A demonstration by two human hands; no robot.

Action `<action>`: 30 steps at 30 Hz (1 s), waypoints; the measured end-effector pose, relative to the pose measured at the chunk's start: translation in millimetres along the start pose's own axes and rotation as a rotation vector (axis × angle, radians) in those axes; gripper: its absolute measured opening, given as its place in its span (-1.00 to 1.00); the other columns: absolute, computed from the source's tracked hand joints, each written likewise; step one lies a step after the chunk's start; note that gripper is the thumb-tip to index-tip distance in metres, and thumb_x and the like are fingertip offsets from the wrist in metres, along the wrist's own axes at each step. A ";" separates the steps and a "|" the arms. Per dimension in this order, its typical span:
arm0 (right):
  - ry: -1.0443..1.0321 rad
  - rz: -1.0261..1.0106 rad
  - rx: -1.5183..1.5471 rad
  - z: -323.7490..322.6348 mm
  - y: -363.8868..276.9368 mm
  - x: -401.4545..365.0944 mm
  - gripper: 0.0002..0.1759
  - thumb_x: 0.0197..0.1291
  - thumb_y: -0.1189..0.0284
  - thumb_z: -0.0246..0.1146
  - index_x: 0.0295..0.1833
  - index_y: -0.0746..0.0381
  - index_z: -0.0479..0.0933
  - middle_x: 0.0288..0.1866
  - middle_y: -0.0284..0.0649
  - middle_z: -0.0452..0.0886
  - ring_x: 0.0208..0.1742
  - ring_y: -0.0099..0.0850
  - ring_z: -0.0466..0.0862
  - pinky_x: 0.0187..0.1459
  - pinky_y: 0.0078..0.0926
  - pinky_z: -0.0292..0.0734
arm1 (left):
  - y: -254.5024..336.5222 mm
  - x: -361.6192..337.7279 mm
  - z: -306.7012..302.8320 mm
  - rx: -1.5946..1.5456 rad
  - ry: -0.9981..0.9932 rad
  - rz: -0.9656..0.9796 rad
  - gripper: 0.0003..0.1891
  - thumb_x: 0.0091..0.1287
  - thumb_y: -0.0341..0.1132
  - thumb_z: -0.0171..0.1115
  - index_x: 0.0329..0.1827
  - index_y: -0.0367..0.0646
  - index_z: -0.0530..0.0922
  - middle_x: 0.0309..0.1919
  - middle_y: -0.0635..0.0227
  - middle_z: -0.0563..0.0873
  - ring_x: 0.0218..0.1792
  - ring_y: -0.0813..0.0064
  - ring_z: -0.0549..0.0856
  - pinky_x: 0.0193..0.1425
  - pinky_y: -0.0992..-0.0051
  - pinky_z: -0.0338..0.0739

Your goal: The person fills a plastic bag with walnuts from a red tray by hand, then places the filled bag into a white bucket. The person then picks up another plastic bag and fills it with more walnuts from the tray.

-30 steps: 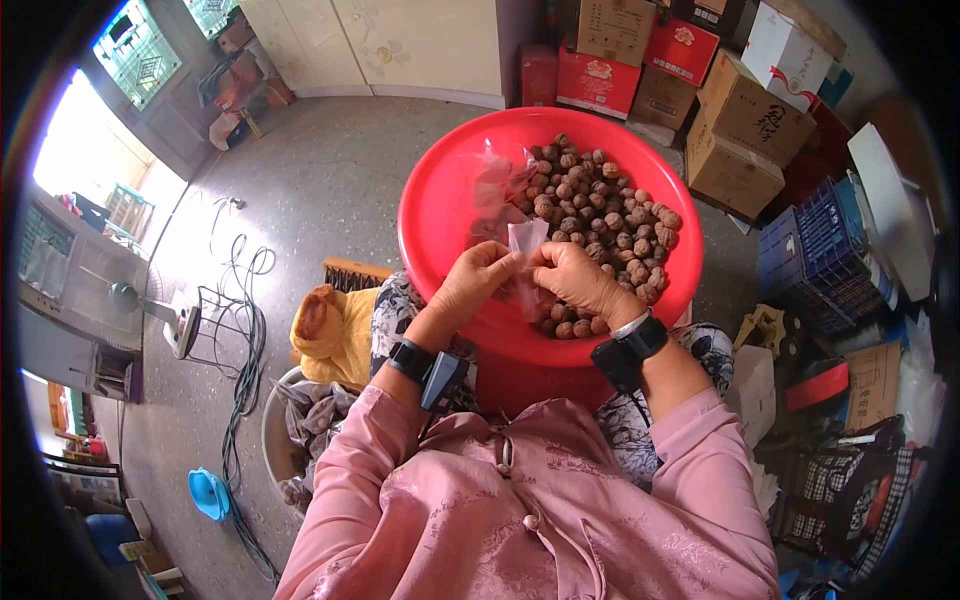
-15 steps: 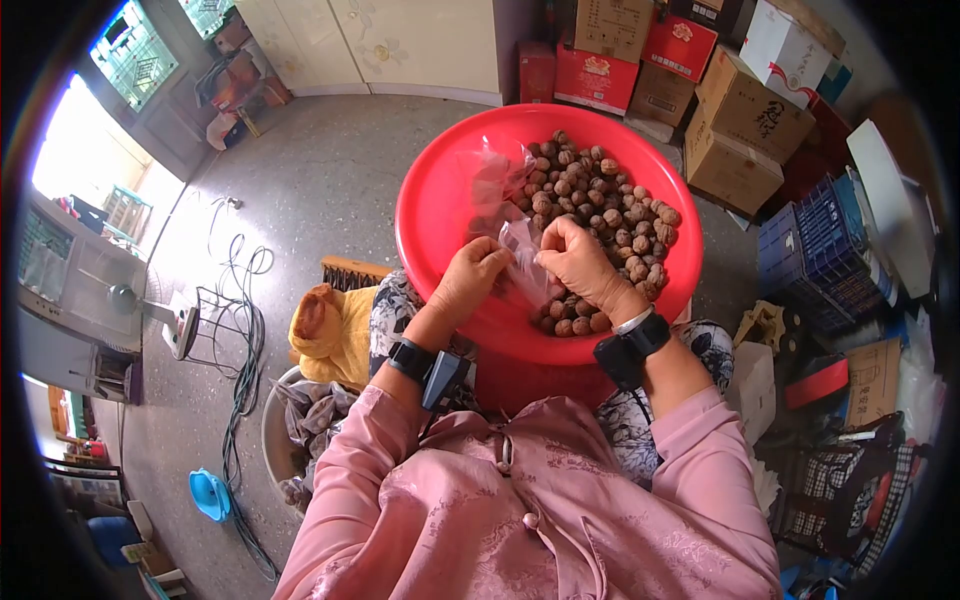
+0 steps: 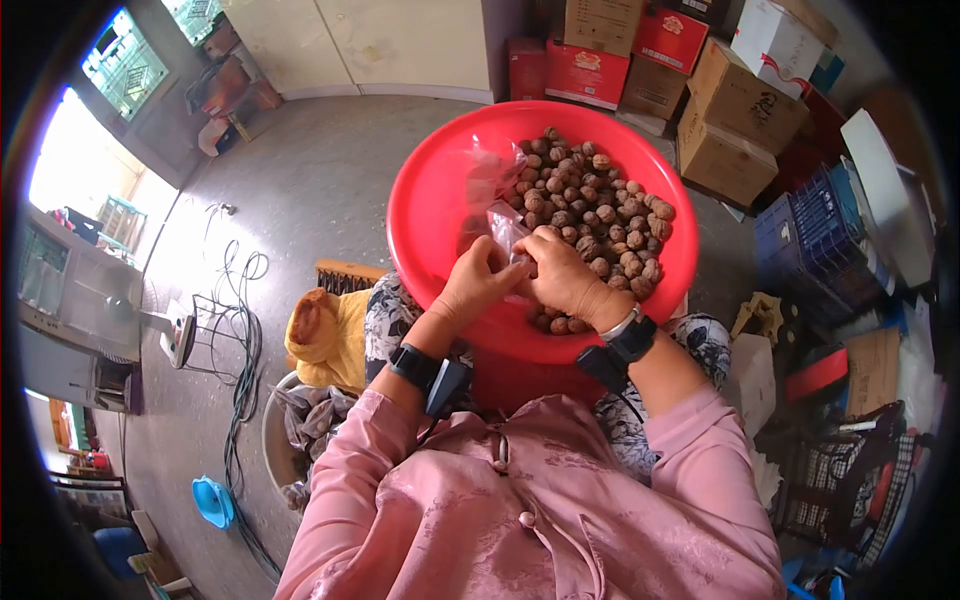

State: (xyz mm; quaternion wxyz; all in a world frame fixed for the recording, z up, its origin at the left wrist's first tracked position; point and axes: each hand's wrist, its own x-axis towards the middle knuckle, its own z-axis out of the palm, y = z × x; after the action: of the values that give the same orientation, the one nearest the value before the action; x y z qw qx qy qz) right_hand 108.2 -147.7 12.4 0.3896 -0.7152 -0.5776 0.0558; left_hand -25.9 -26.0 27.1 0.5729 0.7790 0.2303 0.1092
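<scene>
A red basin (image 3: pixel 425 185) is in front of my lap, with many brown walnuts (image 3: pixel 585 205) heaped on its right side. Over its near part, my left hand (image 3: pixel 474 280) and my right hand (image 3: pixel 567 276) meet, fingers pinched on a thin clear plastic bag (image 3: pixel 506 227). The bag stands up just beyond my fingertips; its lower part is hidden by my hands. More clear plastic (image 3: pixel 487 172) lies in the basin to the left of the walnuts.
At my left are a tub (image 3: pixel 279 440) of filled bags, a yellow cloth (image 3: pixel 345 335), a brush (image 3: pixel 345 275) and cables (image 3: pixel 245 390) on the floor. Cardboard boxes (image 3: pixel 727 155) are stacked at back right, near a blue crate (image 3: pixel 825 235).
My hands have come together, the right one moving left until the fingertips nearly touch. The bag between them is less spread out. The view has shifted slightly.
</scene>
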 end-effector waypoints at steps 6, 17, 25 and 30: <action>-0.035 0.198 0.077 -8.7 3.4 1.9 -0.67 -0.02 0.42 0.48 -0.16 0.29 0.55 -0.10 -0.02 0.56 -0.02 -0.04 0.61 0.02 -0.21 0.54 | -2.4 -4.3 9.9 0.159 0.425 0.156 -0.78 0.22 -0.52 0.26 -0.11 -0.18 0.46 -0.52 0.26 0.57 -0.48 0.44 0.60 -0.37 0.40 0.52; -0.072 0.296 -0.196 -89.4 42.8 -15.4 -0.81 0.03 0.42 0.40 -0.30 0.29 0.61 -0.35 -0.03 0.64 -0.26 -0.05 0.66 -0.14 -0.16 0.57 | -14.3 1.0 2.5 0.099 0.374 0.085 -0.80 0.25 -0.50 0.20 -0.08 -0.19 0.66 -0.51 0.38 0.63 -0.47 0.64 0.58 -0.34 0.54 0.52; -0.330 0.573 -0.773 -98.2 48.5 -47.2 -0.72 0.02 0.49 0.31 -0.10 0.26 0.63 -0.12 0.05 0.67 -0.01 -0.01 0.69 0.04 -0.14 0.61 | -16.4 6.9 0.4 0.103 0.300 0.158 -0.52 0.20 -0.57 0.11 0.21 -0.12 0.64 -0.15 0.20 0.80 -0.13 0.51 0.75 -0.01 0.54 0.60; -0.381 0.573 -0.761 -101.9 42.6 -47.5 -0.80 0.16 0.49 0.21 -0.13 0.22 0.68 -0.06 0.03 0.70 0.03 -0.06 0.69 0.04 -0.12 0.62 | -7.9 4.6 -2.5 0.075 0.223 0.035 -0.54 0.18 -0.56 0.07 0.15 -0.13 0.68 -0.13 0.15 0.79 -0.12 0.47 0.76 -0.01 0.52 0.61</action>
State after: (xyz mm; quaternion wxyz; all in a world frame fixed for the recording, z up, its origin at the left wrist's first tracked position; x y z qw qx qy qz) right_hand 180.0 -240.5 38.7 -0.0414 -0.9132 -0.3984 0.0756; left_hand -24.8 -19.8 20.0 0.5122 0.7867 0.2831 0.1966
